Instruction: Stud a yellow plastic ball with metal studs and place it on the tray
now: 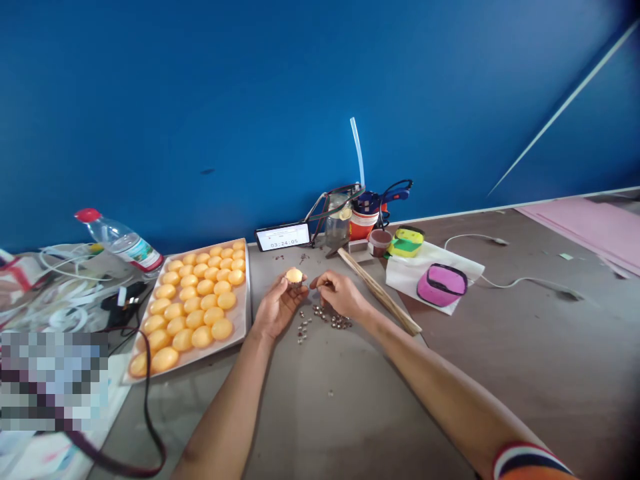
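Note:
Between the thumb and fingers of my left hand (pixel 278 308) is a small round piece with a pale yellow top (pixel 294 275) and a darker rim. My right hand (pixel 343 295) is closed in a pinch just to the right of it; whatever its fingertips hold is too small to make out. Below the two hands, several small shiny metal pieces (pixel 341 322) lie scattered on the grey table. A shallow white-edged tray (pixel 247 293) stands to the left of my left hand, with rows of glossy yellow domed pieces (pixel 205 287) in it.
A wooden-handled hammer (pixel 383 293) lies right of my right hand. Behind are a phone (pixel 283 236) showing a clock, a glass jar (pixel 338 223) and an orange cup (pixel 363 225). Magenta (pixel 442 285) and yellow (pixel 406 241) pads, a bottle (pixel 125 243) and cables lie around.

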Motion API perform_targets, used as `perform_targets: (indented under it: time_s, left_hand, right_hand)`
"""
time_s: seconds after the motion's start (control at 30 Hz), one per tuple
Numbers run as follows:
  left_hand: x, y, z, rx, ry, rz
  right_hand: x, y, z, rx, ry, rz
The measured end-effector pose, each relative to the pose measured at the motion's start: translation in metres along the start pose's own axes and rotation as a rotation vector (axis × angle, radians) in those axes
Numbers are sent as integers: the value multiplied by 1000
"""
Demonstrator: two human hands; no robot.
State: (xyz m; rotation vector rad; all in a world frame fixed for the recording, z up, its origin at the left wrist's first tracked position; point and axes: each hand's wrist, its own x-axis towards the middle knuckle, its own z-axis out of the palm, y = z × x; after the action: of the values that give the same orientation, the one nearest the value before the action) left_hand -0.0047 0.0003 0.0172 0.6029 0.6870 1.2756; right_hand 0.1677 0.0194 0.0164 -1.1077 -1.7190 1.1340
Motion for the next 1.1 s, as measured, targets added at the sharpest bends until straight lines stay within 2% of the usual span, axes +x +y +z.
perform_targets:
  time_s: [0.07, 0.2, 0.33, 0.5, 0.67, 0.8, 1.0, 1.1]
  left_hand:
    - [0, 0, 0, -1, -14, -1]
    - [1, -1, 0, -6, -34, -16]
    - [3, -4, -1, -19, -14, -55]
    - [1, -6, 3, -6, -51, -36]
    - [-2, -3, 4, 41, -67, -27]
    - [-1, -4, 4, 91, -81, -44]
    - [0, -10, 4, 138, -96, -43]
    - [-1, -10, 5, 147, -85, -33]
  right_hand:
    - [2, -1, 0, 171, 14, 82]
    - [4, -4, 2, 456, 53, 94]
    - [3, -7, 4, 591, 27, 145]
    - [1, -12, 4, 693, -27, 182]
    - [0, -12, 6, 579, -12, 157]
    - [-1, -12, 9, 389, 25, 130]
    - [-3, -15, 12, 195, 78, -64]
    - [-3, -15, 13, 141, 81, -77]
